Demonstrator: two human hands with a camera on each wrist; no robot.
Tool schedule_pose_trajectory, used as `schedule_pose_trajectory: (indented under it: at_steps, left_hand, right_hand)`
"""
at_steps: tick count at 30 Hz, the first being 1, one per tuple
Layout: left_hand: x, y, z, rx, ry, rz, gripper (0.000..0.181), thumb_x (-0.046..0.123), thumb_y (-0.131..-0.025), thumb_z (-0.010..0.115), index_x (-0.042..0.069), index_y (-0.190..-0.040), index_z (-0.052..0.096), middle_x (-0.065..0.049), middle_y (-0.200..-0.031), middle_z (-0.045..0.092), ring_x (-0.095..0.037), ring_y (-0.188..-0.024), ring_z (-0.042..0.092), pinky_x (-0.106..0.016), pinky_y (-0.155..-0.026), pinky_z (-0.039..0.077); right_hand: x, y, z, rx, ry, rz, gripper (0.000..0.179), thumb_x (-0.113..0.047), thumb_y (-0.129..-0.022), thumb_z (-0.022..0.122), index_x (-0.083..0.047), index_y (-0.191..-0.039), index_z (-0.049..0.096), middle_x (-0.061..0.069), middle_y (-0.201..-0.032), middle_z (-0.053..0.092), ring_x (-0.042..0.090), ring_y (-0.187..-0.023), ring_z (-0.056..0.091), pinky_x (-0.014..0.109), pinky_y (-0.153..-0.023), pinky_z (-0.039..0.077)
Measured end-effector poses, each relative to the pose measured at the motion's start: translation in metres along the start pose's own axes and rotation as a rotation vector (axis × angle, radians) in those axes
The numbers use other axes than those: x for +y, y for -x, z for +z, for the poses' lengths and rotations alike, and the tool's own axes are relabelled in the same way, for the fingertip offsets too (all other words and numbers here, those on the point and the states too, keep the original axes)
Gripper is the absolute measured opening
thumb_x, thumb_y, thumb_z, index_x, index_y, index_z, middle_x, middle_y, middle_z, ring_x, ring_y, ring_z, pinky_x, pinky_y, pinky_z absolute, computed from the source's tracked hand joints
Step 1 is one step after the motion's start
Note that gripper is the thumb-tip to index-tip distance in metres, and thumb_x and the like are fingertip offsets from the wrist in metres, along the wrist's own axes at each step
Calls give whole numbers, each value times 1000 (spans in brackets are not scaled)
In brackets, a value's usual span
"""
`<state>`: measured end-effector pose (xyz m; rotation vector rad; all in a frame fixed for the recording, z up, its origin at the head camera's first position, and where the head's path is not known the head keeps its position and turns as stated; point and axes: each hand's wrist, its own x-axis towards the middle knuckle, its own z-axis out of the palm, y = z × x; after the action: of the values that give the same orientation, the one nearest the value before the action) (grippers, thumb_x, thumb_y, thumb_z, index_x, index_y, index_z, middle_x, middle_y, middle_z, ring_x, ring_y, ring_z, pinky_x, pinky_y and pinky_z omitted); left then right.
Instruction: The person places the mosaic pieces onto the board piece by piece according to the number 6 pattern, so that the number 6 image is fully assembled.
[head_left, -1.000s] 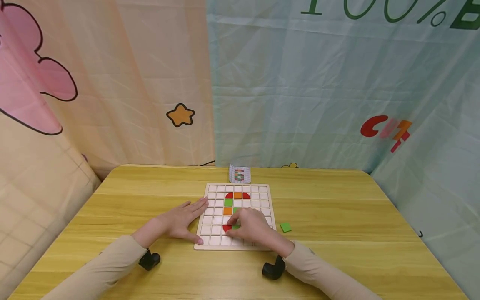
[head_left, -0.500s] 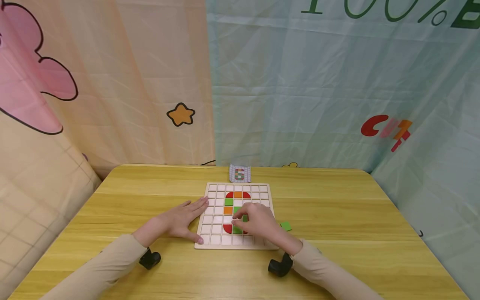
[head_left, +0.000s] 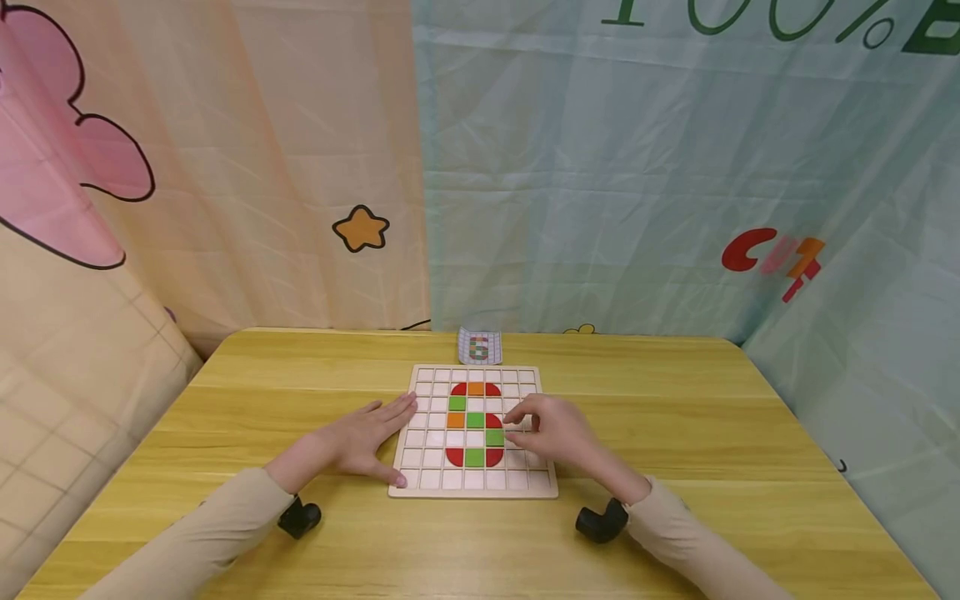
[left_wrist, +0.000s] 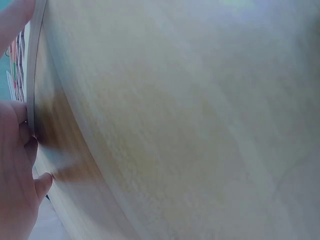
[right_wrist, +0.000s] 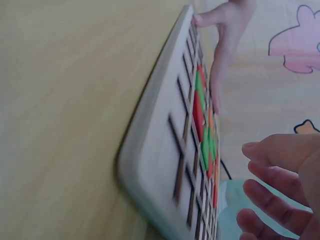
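A white gridded board [head_left: 431, 480] lies on the table, with red rounded-corner tiles [head_left: 493, 457], green square tiles [head_left: 475, 457] and orange square tiles [head_left: 456, 420] set in its middle cells. My left hand [head_left: 367, 442] rests with spread fingers on the board's left edge; in the left wrist view that hand [left_wrist: 15, 170] touches the rim. Over the right part of the board is my right hand [head_left: 551, 429], thumb and forefinger apart near the green tile [head_left: 494, 437] in the right column. Its loosely bent fingers [right_wrist: 270, 150] hold nothing in the right wrist view.
Behind the board lies a small card [head_left: 480, 347] printed with a coloured grid pattern. The wooden table [head_left: 360, 550] reaches back to printed curtains [head_left: 570, 183]. Black wrist mounts [head_left: 602, 522] hang under both sleeves.
My right hand has moved right, off the middle tiles, uncovering the green tile in the right column and the lower row. The loose green tile on the table is now hidden behind it. Left hand unmoved.
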<state>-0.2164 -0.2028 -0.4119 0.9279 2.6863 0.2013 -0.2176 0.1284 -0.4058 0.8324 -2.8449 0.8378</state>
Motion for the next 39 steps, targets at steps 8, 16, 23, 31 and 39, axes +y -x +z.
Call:
schedule_pose_trajectory:
  at_steps: [8,16,23,31,39]
  left_hand:
    - [-1,0,0,-3,0,0,114,73,-76,59,4,-154,14,-12,-163,8,-26,-150,15,-52,-120,17]
    - [-2,-1,0,2,-2,3,114,74,-76,59,4,-154,14,-12,-163,8,-26,-149,15,-52,-119,17]
    - [-2,-1,1,-5,-1,-1,115,76,-75,57,5,-154,14,-11,-163,7,-25,-150,14,-52,-120,17]
    - [0,0,1,-6,9,-5,114,74,-76,58,5,-154,14,-11,-163,7,-26,-149,15,-51,-120,17]
    - [0,0,0,-8,-4,-5,114,74,-76,58,4,-154,14,-12,-163,7,-26,-149,16,-52,-120,17]
  right_hand:
    - [28,17,-14,-33,11,-15,20,-26,-79,78,-18,-97,74,-9,-89,67,9,-73,55,18,-58,43]
    - [54,31,-31,-83,-9,-1,30,-32,-77,80,-18,-102,73,-7,-100,69,12,-87,58,28,-73,51]
    - [70,41,-35,-118,-2,-15,32,-35,-76,80,-18,-103,73,-8,-100,70,8,-87,59,26,-77,51]
    - [79,48,-35,-159,-3,-16,34,-40,-76,80,-20,-103,73,-9,-101,70,8,-92,63,27,-81,53]
    - [81,50,-37,-168,26,-31,27,-35,-77,80,-23,-101,75,-12,-98,69,10,-93,63,29,-81,52]
